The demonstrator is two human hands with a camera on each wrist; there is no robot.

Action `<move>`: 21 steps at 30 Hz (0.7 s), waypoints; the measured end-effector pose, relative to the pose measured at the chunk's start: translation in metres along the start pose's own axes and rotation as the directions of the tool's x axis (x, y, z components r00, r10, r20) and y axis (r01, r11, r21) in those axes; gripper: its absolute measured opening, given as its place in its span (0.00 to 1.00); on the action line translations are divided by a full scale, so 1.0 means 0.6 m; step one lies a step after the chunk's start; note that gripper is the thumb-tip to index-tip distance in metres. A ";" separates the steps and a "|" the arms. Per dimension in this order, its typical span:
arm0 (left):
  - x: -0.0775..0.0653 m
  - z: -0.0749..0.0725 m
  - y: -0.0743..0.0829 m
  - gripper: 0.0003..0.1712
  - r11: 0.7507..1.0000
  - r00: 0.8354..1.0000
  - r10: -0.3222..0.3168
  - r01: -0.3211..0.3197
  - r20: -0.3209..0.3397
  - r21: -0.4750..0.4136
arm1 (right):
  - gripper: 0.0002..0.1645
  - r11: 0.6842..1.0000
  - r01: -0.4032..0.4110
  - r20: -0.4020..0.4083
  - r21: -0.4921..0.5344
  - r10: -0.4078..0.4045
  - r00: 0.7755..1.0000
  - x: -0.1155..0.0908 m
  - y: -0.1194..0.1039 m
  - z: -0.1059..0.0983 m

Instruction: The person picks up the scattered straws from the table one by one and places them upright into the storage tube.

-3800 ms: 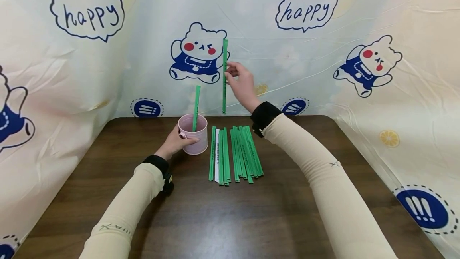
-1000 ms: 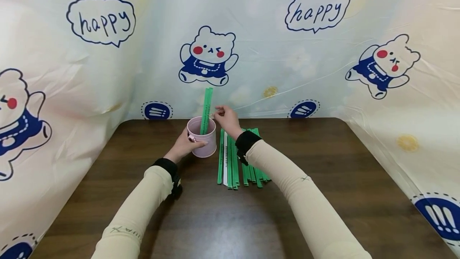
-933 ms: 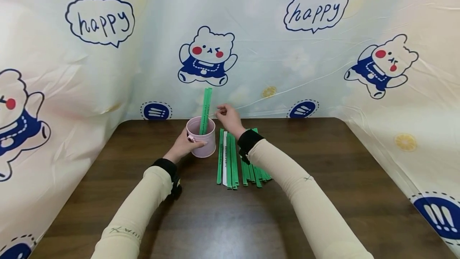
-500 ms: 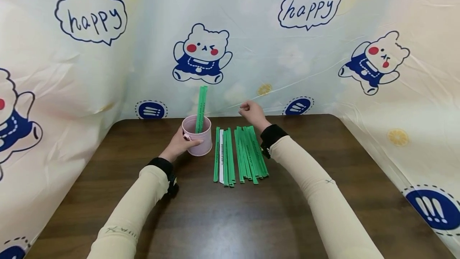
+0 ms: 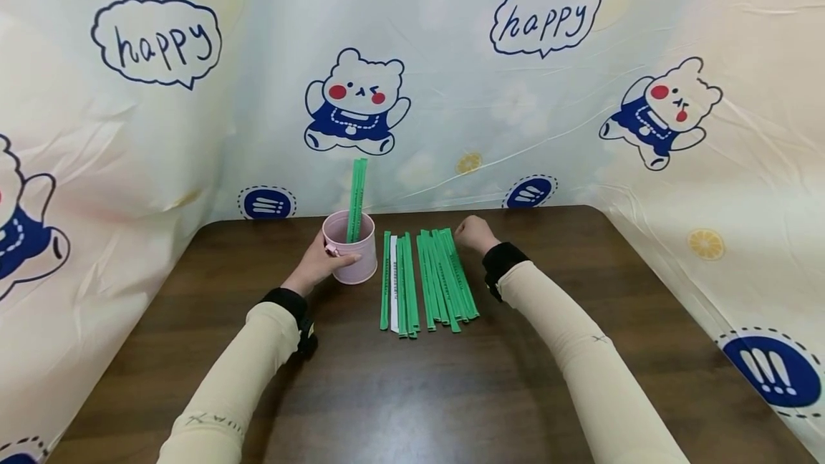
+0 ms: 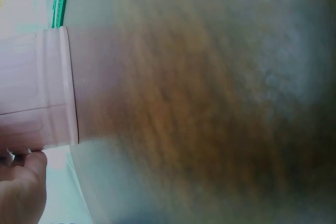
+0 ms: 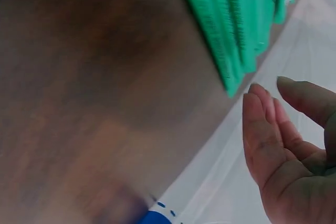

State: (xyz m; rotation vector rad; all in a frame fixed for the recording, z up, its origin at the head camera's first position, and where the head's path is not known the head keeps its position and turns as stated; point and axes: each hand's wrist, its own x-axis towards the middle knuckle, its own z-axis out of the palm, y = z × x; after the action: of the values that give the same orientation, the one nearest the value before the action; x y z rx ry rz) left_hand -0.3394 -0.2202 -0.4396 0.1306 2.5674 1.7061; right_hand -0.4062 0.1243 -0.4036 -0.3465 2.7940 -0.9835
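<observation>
My left hand [image 5: 316, 263] grips a small pink metal bucket [image 5: 353, 267] by its side, thumb across the front; in the left wrist view, fingertips [image 6: 35, 162] press its wall. Long thin green strips [image 5: 356, 199] with dark print lean upright inside the bucket, their lower ends hidden. To its right, a fanned bundle of similar green strips [image 5: 445, 281] lies on the table. My right hand [image 5: 475, 233] hovers by that bundle's far right end, holding nothing. The right wrist view shows its thumb [image 7: 304, 98] apart from the bent fingers, close to the strip ends [image 7: 231, 85].
A second group of green strips [image 5: 406, 285], with one white strip [image 5: 394, 285] among them, lies between the bucket and the bundle. All stand on a dark brown wooden table [image 5: 361, 392]. A printed cloth [image 5: 438, 34] hangs behind the table's far edge.
Earlier my right hand held a green strip in the air; that strip now stands in the bucket beside the first. The empty right hand has moved right and down to the bundle. Left hand stays.
</observation>
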 end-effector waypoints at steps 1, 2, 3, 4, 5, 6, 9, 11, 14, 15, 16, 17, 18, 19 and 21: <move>-0.001 0.000 -0.001 0.57 1.000 1.000 -0.002 0.002 0.000 0.000 | 0.30 1.000 -0.020 0.015 -0.002 0.020 1.000 -0.001 0.003 0.003; -0.001 -0.001 -0.002 0.57 1.000 1.000 -0.003 0.003 -0.001 0.005 | 0.30 0.999 -0.037 0.026 -0.004 0.037 0.999 -0.002 0.005 0.005; -0.001 -0.001 -0.002 0.57 1.000 1.000 -0.007 0.007 -0.005 0.011 | 0.30 0.998 -0.056 0.034 -0.007 0.056 0.998 -0.003 0.007 0.008; -0.002 -0.001 -0.002 0.57 1.000 1.000 -0.007 0.007 -0.007 0.015 | 0.30 0.997 -0.072 0.040 -0.003 0.072 0.997 -0.003 0.010 0.011; -0.002 -0.001 -0.002 0.57 1.000 1.000 -0.005 0.005 -0.005 0.015 | 0.30 0.997 -0.083 0.047 0.002 0.083 0.995 -0.002 0.012 0.013; -0.002 -0.001 -0.002 0.57 1.000 1.000 -0.002 0.002 -0.004 0.014 | 0.30 0.995 -0.097 0.055 0.010 0.097 0.994 -0.001 0.014 0.017; -0.002 0.002 0.000 0.56 1.000 1.000 0.008 -0.008 -0.003 0.005 | 0.30 0.992 -0.129 0.068 0.013 0.128 0.990 0.004 0.021 0.026; -0.003 0.003 0.001 0.56 1.000 1.000 0.016 -0.016 0.000 -0.002 | 0.29 0.990 -0.139 0.074 -0.001 0.139 0.988 0.008 0.026 0.031; -0.004 0.004 0.003 0.56 1.000 1.000 0.022 -0.022 -0.001 0.000 | 0.31 0.989 -0.142 0.073 -0.029 0.144 0.987 0.013 0.031 0.037; -0.005 0.004 0.003 0.56 1.000 1.000 0.022 -0.022 -0.001 0.000 | 0.32 0.990 -0.140 0.072 -0.033 0.143 0.987 0.015 0.032 0.038; -0.005 0.004 0.004 0.56 1.000 1.000 0.022 -0.022 -0.001 0.001 | 0.33 0.990 -0.135 0.070 -0.043 0.138 0.988 0.015 0.033 0.039; -0.005 0.003 0.004 0.56 1.000 1.000 0.021 -0.021 -0.001 -0.001 | 0.34 0.990 -0.132 0.067 -0.053 0.136 0.989 0.015 0.033 0.040; -0.006 0.003 0.005 0.56 1.000 1.000 0.019 -0.019 -0.001 -0.001 | 0.34 0.989 -0.128 0.061 -0.069 0.133 0.989 0.015 0.031 0.041; -0.007 0.002 0.006 0.56 1.000 1.000 0.017 -0.017 0.001 -0.004 | 0.35 0.988 -0.128 0.055 -0.085 0.133 0.990 0.014 0.030 0.043; -0.008 0.002 0.008 0.56 1.000 1.000 0.013 -0.013 0.002 -0.004 | 0.35 0.985 -0.134 0.045 -0.107 0.139 0.989 0.012 0.026 0.045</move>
State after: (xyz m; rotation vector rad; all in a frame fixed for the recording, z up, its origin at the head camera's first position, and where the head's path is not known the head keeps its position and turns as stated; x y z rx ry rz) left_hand -0.3341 -0.2179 -0.4358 0.1486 2.5676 1.7140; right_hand -0.4098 0.1178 -0.4347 -0.1870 2.7847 -0.7904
